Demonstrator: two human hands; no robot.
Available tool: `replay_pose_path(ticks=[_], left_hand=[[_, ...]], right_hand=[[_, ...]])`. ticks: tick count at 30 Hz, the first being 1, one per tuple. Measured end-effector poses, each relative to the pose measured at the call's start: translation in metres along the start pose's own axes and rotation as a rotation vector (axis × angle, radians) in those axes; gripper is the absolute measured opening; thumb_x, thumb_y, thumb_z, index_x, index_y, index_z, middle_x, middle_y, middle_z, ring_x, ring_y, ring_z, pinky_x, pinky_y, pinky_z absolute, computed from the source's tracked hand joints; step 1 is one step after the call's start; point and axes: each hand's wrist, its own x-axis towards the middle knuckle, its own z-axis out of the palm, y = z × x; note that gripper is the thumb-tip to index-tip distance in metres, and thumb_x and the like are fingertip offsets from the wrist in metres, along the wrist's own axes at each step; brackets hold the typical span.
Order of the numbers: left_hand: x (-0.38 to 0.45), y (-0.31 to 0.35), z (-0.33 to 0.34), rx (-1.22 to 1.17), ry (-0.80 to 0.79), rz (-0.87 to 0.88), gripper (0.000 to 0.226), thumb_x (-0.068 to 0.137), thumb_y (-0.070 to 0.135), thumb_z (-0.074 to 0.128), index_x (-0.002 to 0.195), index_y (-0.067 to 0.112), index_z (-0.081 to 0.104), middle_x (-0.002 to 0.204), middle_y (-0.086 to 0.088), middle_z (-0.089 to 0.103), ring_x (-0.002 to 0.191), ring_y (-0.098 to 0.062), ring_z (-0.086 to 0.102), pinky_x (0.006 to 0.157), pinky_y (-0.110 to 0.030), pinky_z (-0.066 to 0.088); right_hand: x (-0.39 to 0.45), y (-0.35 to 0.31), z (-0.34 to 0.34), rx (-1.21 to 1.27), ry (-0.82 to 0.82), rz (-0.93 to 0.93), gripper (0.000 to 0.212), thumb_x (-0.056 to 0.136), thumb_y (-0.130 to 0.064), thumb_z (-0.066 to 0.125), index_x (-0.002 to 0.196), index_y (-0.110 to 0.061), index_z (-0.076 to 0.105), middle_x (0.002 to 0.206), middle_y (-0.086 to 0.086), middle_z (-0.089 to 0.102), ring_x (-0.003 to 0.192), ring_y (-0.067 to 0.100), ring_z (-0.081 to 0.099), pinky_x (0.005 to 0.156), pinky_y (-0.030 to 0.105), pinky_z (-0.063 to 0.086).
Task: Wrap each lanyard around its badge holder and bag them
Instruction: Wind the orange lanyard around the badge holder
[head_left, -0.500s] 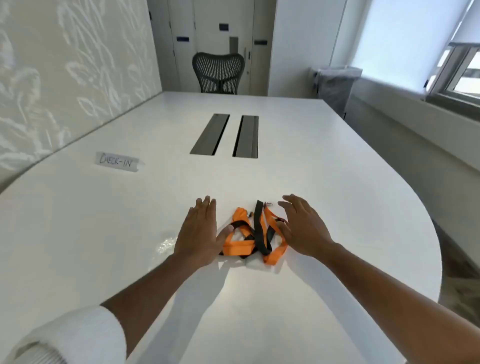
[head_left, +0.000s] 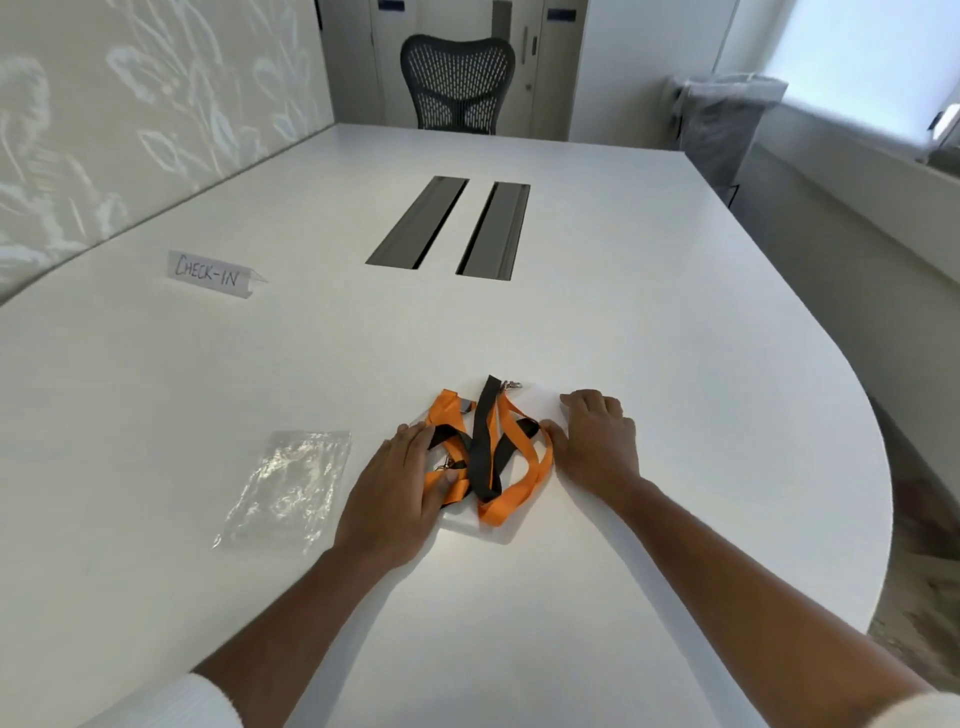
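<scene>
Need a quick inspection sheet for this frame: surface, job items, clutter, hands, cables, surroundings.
Surface: white table, two cable slots in its middle.
Job's things: tangled orange lanyard and black lanyard heaped together, metal clip at the far end; clear bag flat to the left, apart from the heap. Badge holders cannot be made out clearly.
Clutter: CHECK-IN sign far left.
Grippers: left hand rests flat on the heap's left side; right hand at its right edge, fingers curled on the table, thumb touching the orange strap.
Cables: nothing seen.
Surroundings: mesh chair at the far end, lined bin right.
</scene>
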Motion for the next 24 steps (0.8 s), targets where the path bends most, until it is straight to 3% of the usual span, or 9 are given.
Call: replay_pose_path(ticks=[5, 8, 11, 13, 16, 19, 21, 24], left_hand=[[0.000, 0.004, 0.000, -0.002, 0.035, -0.019, 0.068, 0.100, 0.061, 0.033, 0.156, 0.021, 0.033, 0.160, 0.001, 0.040, 0.149, -0.020, 0.035, 0.119, -0.036, 0.035], [-0.001, 0.005, 0.000, -0.039, 0.047, -0.040, 0.073, 0.097, 0.069, 0.029, 0.156, 0.026, 0.033, 0.160, 0.004, 0.041, 0.150, -0.018, 0.034, 0.118, -0.039, 0.038], [-0.003, 0.004, -0.001, -0.054, 0.040, -0.046, 0.080, 0.093, 0.076, 0.027, 0.158, 0.028, 0.029, 0.164, 0.006, 0.035, 0.155, -0.014, 0.023, 0.121, -0.037, 0.031], [-0.003, 0.004, -0.003, -0.082, 0.053, -0.023, 0.081, 0.094, 0.075, 0.029, 0.158, 0.025, 0.028, 0.165, 0.005, 0.033, 0.156, -0.013, 0.018, 0.123, -0.038, 0.027], [0.001, 0.010, -0.011, -0.150, 0.156, -0.017, 0.069, 0.099, 0.062, 0.038, 0.155, 0.023, 0.035, 0.163, 0.004, 0.036, 0.155, -0.013, 0.021, 0.123, -0.039, 0.027], [0.010, 0.033, -0.020, -0.330, 0.213, 0.021, 0.043, 0.099, 0.040, 0.055, 0.140, 0.026, 0.053, 0.144, 0.012, 0.054, 0.137, -0.005, 0.048, 0.113, -0.038, 0.044], [0.016, 0.056, -0.026, -0.597, 0.111, 0.016, 0.033, 0.099, 0.032, 0.060, 0.131, 0.027, 0.061, 0.131, 0.016, 0.064, 0.124, -0.003, 0.060, 0.106, -0.037, 0.050], [0.024, 0.092, -0.036, -1.037, -0.105, -0.104, 0.048, 0.092, 0.051, 0.058, 0.133, 0.026, 0.056, 0.133, 0.004, 0.066, 0.125, -0.009, 0.063, 0.108, -0.034, 0.050]], right_hand=[[0.013, 0.010, -0.002, 0.018, -0.037, -0.011, 0.067, 0.096, -0.059, 0.058, 0.149, -0.019, 0.046, 0.145, 0.008, 0.050, 0.132, 0.035, 0.048, 0.101, 0.048, 0.047], [0.027, 0.017, -0.008, 0.107, -0.130, 0.016, 0.070, 0.086, -0.059, 0.073, 0.138, -0.016, 0.054, 0.134, 0.012, 0.056, 0.121, 0.035, 0.056, 0.093, 0.042, 0.051], [0.035, 0.022, -0.013, 0.266, -0.191, 0.066, 0.065, 0.077, -0.052, 0.084, 0.126, -0.016, 0.062, 0.120, 0.004, 0.062, 0.109, 0.025, 0.059, 0.079, 0.034, 0.045], [0.036, 0.024, -0.017, 0.382, -0.182, 0.102, 0.046, 0.079, -0.043, 0.084, 0.113, -0.019, 0.064, 0.109, -0.001, 0.065, 0.094, 0.019, 0.059, 0.070, 0.031, 0.044], [0.027, 0.025, -0.022, 0.547, -0.071, 0.121, 0.014, 0.093, -0.029, 0.070, 0.100, -0.020, 0.062, 0.105, 0.000, 0.069, 0.085, 0.017, 0.060, 0.068, 0.030, 0.043], [0.007, 0.017, -0.033, 0.521, 0.206, -0.009, 0.006, 0.097, -0.019, 0.065, 0.103, -0.019, 0.062, 0.102, -0.005, 0.060, 0.087, 0.014, 0.056, 0.071, 0.024, 0.039], [-0.011, 0.001, -0.040, 0.529, 0.392, -0.138, 0.008, 0.096, -0.014, 0.065, 0.103, -0.018, 0.062, 0.100, -0.008, 0.056, 0.084, 0.011, 0.054, 0.067, 0.018, 0.036], [-0.041, -0.029, -0.047, 0.566, 0.456, -0.338, 0.017, 0.092, -0.010, 0.066, 0.103, -0.022, 0.060, 0.102, -0.010, 0.054, 0.085, 0.009, 0.055, 0.069, 0.018, 0.038]])
